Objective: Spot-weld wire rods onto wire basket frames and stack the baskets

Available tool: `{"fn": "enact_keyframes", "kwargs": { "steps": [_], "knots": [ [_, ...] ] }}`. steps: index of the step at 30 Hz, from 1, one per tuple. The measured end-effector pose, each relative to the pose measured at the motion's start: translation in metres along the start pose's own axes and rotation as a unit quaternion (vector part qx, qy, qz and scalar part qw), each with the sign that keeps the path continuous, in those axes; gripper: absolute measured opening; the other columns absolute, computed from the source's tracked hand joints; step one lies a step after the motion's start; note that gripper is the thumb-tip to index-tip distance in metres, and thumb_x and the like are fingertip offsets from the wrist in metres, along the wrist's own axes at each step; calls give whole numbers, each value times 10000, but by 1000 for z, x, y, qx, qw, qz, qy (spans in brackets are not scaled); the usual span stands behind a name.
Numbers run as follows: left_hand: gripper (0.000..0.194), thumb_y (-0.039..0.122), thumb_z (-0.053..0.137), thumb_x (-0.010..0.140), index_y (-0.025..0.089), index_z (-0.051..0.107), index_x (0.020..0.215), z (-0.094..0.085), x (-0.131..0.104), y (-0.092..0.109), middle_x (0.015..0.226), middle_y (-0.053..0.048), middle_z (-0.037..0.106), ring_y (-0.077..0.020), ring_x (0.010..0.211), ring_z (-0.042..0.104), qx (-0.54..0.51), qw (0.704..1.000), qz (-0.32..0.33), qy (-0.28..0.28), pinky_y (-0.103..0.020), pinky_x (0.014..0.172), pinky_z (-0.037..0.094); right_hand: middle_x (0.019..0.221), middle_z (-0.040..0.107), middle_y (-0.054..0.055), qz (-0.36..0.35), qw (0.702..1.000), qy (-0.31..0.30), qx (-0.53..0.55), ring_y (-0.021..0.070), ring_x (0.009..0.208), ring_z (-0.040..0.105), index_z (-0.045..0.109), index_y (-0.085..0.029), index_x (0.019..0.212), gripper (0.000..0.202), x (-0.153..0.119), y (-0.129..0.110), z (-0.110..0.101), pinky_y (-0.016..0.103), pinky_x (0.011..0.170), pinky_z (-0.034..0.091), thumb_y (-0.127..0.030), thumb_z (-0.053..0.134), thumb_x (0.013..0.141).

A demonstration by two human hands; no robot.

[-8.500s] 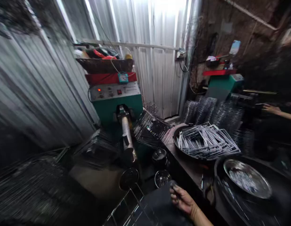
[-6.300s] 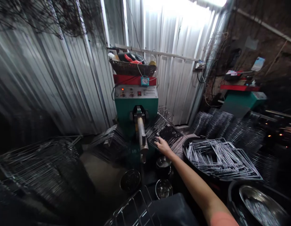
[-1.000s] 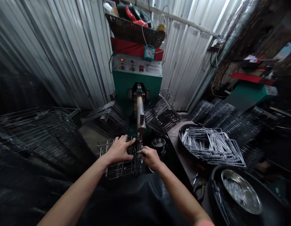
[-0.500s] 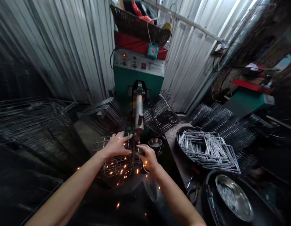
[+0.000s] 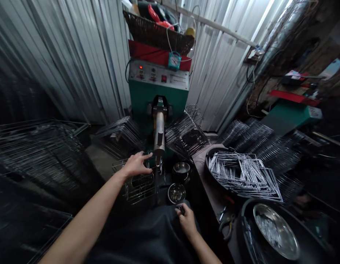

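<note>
My left hand [image 5: 138, 164] lies over a wire rack [image 5: 139, 187] at the welding machine [image 5: 159, 86]. Its thumb and forefinger are stretched apart, pointing toward the electrode tip [image 5: 158, 161]; the other fingers are partly hidden. The rack sits beneath this hand, left of the electrode arm [image 5: 159, 132]. Lower right, my right hand [image 5: 187, 220] has its fingers curled together over the dark apron [image 5: 148, 231]. What they hold, if anything, I cannot make out. Just beyond it stands a small metal bowl [image 5: 176, 193] with small pieces inside.
Another metal bowl [image 5: 181, 168] stands behind the first. Right of it, a black tub [image 5: 210, 165] holds square wire frames [image 5: 244, 172]. A steel dish [image 5: 276, 231] of metal pieces and pliers [image 5: 226, 227] lie nearer. Wire racks [image 5: 35, 146] are stacked at left.
My right hand has moved from beside the electrode down and toward me, uncovering the small bowl. The flying sparks are gone. My left hand stays by the rack, and the view has shifted slightly.
</note>
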State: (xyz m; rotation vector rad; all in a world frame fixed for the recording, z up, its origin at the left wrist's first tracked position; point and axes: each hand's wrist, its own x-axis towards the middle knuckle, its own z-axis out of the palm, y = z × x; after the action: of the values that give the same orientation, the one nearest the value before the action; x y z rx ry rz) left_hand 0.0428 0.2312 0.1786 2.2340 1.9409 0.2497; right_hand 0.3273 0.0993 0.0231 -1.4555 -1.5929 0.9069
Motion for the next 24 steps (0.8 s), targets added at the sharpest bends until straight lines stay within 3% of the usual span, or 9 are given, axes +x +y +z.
{"fn": "enact_keyframes", "kwargs": {
  "steps": [5,9,12,15,18,20,24],
  "knots": [
    [789,525,644,612,252,429,1321,7,4,-7,1386,-140,388,-322,1282,357,-28,1000,-2,-8,-437,1038,313,691,608,12,15,999,-3,35,172,685,562,599,-190,742,129,4,-3,2,262,654,427,-311,559,755],
    [795,510,661,605,273,421,1325,7,4,-3,1402,-124,376,-319,1275,369,-62,998,1,-9,-436,1044,309,625,529,-21,77,988,42,124,130,626,507,581,-182,677,158,-2,-7,-3,235,602,406,-331,630,692],
    [837,580,644,607,275,386,1343,4,0,-1,1443,-150,306,-345,1318,289,-74,997,3,-9,-542,1056,237,566,457,-59,174,954,72,233,84,499,425,587,-178,742,259,-15,-11,-13,197,465,327,-381,699,626],
    [918,656,579,633,275,247,1400,2,-13,-15,1480,-167,209,-354,1364,154,-117,993,-13,21,-647,1032,148,549,443,-79,267,892,69,357,45,408,347,577,-178,802,397,-33,-12,-29,166,390,213,-413,767,545],
    [939,668,544,642,238,220,1412,10,-45,-49,1471,-143,251,-322,1358,199,-194,976,-41,88,-589,1069,154,612,531,-44,309,841,61,440,47,437,416,594,-176,862,445,-46,-10,-49,154,404,248,-346,808,512],
    [964,677,553,613,193,270,1397,24,-80,-74,1454,-129,301,-300,1338,261,-251,957,-68,132,-497,1098,196,631,559,-33,327,815,49,477,61,464,460,602,-188,902,457,-49,-8,-59,162,428,302,-301,817,516],
    [977,701,540,570,139,363,1349,75,-164,-97,1306,-154,498,-328,1249,407,-341,892,-243,169,-461,1063,310,639,563,-33,328,787,15,523,70,487,481,601,-196,908,423,-40,-6,-64,169,441,330,-262,807,544]
  ]
}}
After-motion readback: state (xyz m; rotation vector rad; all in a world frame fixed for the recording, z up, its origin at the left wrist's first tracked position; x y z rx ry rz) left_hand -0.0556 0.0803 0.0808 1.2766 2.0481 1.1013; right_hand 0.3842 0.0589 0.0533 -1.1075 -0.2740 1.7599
